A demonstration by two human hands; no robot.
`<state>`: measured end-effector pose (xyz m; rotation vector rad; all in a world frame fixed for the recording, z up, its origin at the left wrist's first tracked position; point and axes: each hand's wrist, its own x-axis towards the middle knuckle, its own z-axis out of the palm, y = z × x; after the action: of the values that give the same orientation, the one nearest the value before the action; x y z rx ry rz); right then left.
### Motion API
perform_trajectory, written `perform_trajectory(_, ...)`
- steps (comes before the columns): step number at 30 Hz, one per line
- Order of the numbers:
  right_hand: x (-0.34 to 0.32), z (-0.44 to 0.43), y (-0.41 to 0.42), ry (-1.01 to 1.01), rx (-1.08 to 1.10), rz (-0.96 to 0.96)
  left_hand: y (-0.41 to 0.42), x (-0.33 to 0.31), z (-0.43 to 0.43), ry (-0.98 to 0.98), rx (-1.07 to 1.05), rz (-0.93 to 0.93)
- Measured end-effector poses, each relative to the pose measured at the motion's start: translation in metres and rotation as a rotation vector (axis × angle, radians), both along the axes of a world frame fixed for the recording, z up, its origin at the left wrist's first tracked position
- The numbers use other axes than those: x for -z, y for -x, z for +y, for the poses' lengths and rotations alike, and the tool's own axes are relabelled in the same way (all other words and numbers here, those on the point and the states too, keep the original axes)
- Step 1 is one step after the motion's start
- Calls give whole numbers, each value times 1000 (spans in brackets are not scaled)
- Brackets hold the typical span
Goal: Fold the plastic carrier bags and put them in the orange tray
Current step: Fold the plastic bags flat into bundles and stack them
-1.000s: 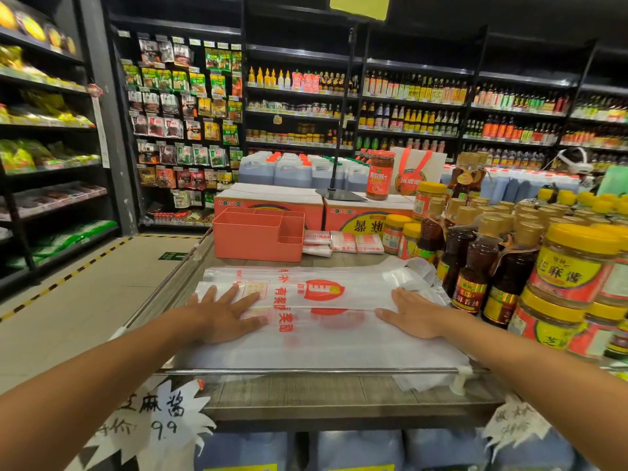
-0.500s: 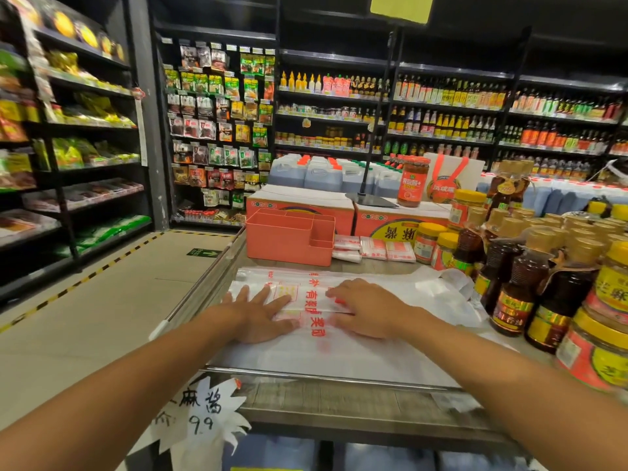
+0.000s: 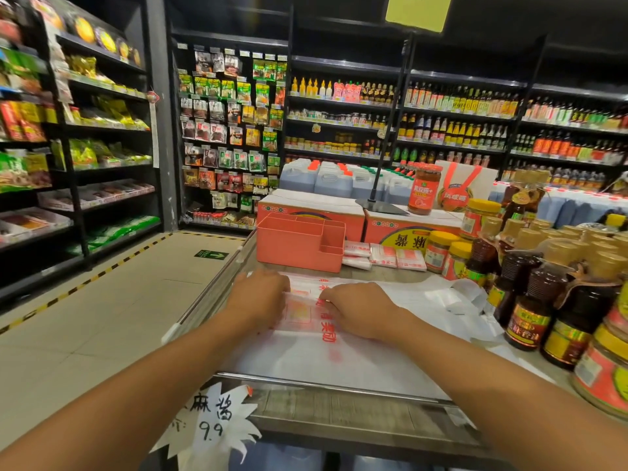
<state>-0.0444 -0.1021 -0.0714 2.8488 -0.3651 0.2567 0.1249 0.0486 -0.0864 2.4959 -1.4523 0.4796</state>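
**Carrier bag spread flat, tray beyond it**

A white plastic carrier bag with red print lies flat in front of the orange tray, its handles trailing to the right. The orange tray stands upright, divided into compartments. Just right of the tray sit small folded bags, side by side.

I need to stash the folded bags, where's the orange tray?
The orange tray sits on the counter just beyond both hands, left of centre, with folded bags at its right.
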Motion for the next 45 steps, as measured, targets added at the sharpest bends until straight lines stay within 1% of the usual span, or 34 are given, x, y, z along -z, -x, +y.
perform_trajectory(4, -9, 9, -10, -46, -21, -162, 7, -8, 3, 174, 62, -178)
perform_trajectory(6, -20, 13, -14, -94, 6, -241, 8, -14, 5, 337, 58, -278)
perform_trajectory(7, -28, 15, -16, -129, 18, -268, 8, -20, 7, 446, 32, -281)
perform_trajectory(8, -37, 15, -17, -174, 25, -291, 9, -27, 11, 574, 1, -228)
perform_trajectory(9, -47, 15, -17, -221, 31, -312, 11, -36, 15, 701, -27, -118)
perform_trajectory(11, -70, 13, -16, -308, 31, -367, 13, -54, 22, 903, -50, 222)
perform_trajectory(13, -96, 14, -14, -385, 11, -447, 12, -66, 24, 1001, 20, 564)
perform_trajectory(14, -110, 15, -13, -425, -3, -488, 12, -71, 23, 1011, 80, 719)
perform_trajectory(16, -141, 20, -10, -487, -31, -563, 16, -77, 21, 936, 188, 942)
perform_trajectory(18, -170, 27, -5, -520, -90, -638, 24, -84, 16, 813, 250, 1050)
perform_trajectory(20, -197, 34, 1, -646, -162, -712, 34, -95, 9, 706, 315, 1092)
perform_trajectory(23, -231, 39, 6, -841, -182, -749, 53, -117, 2, 620, 431, 1133)
perform_trajectory(28, -271, 39, 14, -1020, -223, -850, 76, -143, -3, 599, 572, 1278)
perform_trajectory(31, -280, 32, 21, -1066, -189, -907, 89, -149, -2, 570, 599, 1332)
perform_trajectory(34, -274, 13, 22, -1093, -96, -922, 96, -147, -4, 537, 605, 1403)
perform_trajectory(37, -252, -10, 19, -1154, -4, -919, 103, -139, -6, 485, 584, 1485)
perform_trajectory(40, -215, -38, 13, -1210, 132, -909, 108, -120, -12, 405, 580, 1568)
perform_trajectory(45, -135, -79, 4, -1408, 312, -791, 114, -70, -27, 329, 479, 1706)
